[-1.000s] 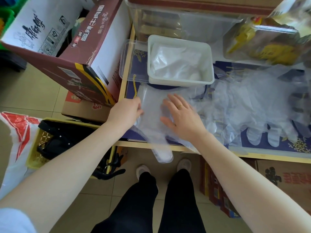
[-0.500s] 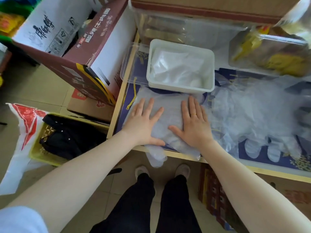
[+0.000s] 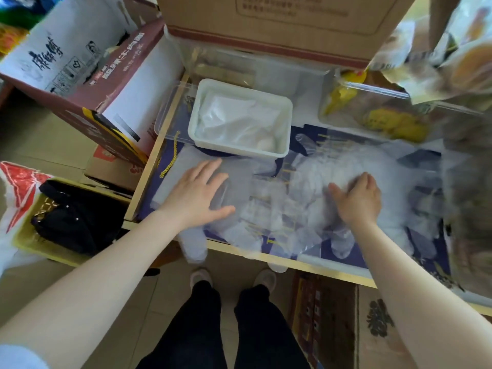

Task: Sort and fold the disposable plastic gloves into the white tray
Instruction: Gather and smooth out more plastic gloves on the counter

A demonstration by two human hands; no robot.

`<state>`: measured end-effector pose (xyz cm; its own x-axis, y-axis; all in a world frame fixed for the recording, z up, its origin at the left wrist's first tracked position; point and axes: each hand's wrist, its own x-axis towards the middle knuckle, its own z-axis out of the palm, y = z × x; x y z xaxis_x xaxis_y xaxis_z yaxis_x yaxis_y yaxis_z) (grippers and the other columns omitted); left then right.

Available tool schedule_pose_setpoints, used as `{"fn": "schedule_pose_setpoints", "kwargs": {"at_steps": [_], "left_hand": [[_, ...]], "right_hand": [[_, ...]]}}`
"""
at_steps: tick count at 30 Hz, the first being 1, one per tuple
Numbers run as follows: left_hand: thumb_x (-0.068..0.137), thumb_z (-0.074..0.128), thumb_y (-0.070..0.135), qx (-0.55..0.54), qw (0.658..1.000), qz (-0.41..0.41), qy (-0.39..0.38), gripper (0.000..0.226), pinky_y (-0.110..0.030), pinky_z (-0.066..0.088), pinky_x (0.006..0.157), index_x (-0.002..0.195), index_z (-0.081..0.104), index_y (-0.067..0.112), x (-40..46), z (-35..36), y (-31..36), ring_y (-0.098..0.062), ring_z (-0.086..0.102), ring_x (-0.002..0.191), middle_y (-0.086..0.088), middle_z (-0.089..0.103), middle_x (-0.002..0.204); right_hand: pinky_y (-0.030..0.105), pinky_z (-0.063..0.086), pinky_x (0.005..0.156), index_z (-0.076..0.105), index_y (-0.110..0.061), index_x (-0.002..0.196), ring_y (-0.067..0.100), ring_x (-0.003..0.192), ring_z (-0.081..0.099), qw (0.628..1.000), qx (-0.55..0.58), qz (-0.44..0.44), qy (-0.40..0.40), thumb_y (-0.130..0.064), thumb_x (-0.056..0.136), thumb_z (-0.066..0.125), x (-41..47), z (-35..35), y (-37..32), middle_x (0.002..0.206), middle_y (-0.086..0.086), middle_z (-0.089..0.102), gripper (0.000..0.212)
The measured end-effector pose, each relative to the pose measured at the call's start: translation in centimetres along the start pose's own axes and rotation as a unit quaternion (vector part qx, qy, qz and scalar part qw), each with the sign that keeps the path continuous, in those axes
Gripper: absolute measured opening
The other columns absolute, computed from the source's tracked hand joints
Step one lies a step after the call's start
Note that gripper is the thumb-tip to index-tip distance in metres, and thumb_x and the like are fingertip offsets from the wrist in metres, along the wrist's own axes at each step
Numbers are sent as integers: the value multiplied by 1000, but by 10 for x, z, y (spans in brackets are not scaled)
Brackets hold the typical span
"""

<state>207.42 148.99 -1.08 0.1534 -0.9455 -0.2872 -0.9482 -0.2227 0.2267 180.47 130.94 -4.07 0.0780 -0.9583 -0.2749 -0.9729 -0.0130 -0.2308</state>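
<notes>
A white tray [image 3: 192, 123] stands at the back left of the table, with folded clear gloves [image 3: 239, 121] inside. In front of it a flattened plastic glove [image 3: 239, 190] lies on the table, its fingers hanging over the front edge [image 3: 194, 246]. My left hand [image 3: 197, 193] presses flat on this glove with straight, spread fingers. To the right is a loose pile of clear gloves [image 3: 346, 161]. My right hand [image 3: 356, 198] is on that pile, its fingers curled down into the plastic; the view there is blurred.
A large cardboard box [image 3: 266, 22] and a clear plastic container [image 3: 253, 70] stand behind the tray. A maroon carton [image 3: 106, 83] leans at the left. Snack bags [image 3: 394, 121] lie at the back right. A yellow basket [image 3: 32, 241] sits on the floor.
My right hand has left the flattened glove and moved right onto the loose pile, curling its fingers. My left hand stays pressed on the flat glove.
</notes>
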Motion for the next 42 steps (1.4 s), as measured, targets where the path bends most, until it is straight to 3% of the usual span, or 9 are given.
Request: {"fn": "schedule_pose_setpoints", "kwargs": {"at_steps": [5,11,14,17,21,25,29,35,42], "left_hand": [[87,41,44,-51,992,92,65,53,-40,28,108,126,55,10,16,3,48,-30,32,136,-12,38,145],[89,57,20,-286,946,63,142,36,-23,30,105,123,55,7,51,-14,119,-13,42,124,-7,47,136],[83,58,23,-357,911,87,187,53,-17,28,104,131,46,3,70,-42,151,0,35,120,-7,46,134],[81,61,40,-259,922,194,212,73,-24,18,112,141,35,8,85,-71,176,-17,27,135,-12,33,147],[77,65,43,-200,915,289,198,56,-23,28,98,118,59,6,94,-100,200,-13,43,114,-9,58,120],[82,71,22,-308,936,147,82,18,-15,38,67,94,59,16,96,-103,202,-10,54,74,10,57,76],[83,69,15,-394,915,50,68,19,-12,39,53,101,62,14,96,-93,193,3,49,50,6,60,67],[88,59,15,-352,932,-26,79,16,-18,41,51,72,61,17,90,-68,177,1,46,39,3,59,60],[92,55,9,-509,854,-32,102,23,-21,41,56,73,59,21,81,-67,165,-4,52,49,-4,63,69]], "right_hand": [[42,37,80,55,-3,105,39,101,46,990,-33,-120,68,-29,92,53,6,5,23,113,21,52,29],[25,37,75,65,-7,88,20,90,52,956,233,-144,107,-20,90,60,7,-37,29,97,8,60,14],[14,37,62,56,-14,74,3,64,48,889,420,-183,-15,-10,87,63,-2,-87,20,69,-9,57,15],[16,40,60,54,-13,73,6,57,50,828,476,-257,-148,2,84,63,-9,-129,17,58,-10,57,21],[20,38,60,65,-14,82,9,63,47,851,404,-296,-156,-4,84,65,-10,-158,22,68,-2,56,10],[25,40,58,68,-13,78,8,58,45,910,310,-268,-64,-13,82,68,5,-164,35,64,-3,56,5],[22,45,64,67,-16,81,11,65,54,946,189,-263,-25,-17,83,67,17,-154,49,70,-5,61,3],[32,45,73,62,-10,95,25,88,58,971,139,-188,43,-14,92,54,34,-125,58,92,4,62,9],[23,18,105,12,-21,149,15,141,18,932,233,-255,-113,-36,78,72,16,-101,30,155,-1,18,94]]}}
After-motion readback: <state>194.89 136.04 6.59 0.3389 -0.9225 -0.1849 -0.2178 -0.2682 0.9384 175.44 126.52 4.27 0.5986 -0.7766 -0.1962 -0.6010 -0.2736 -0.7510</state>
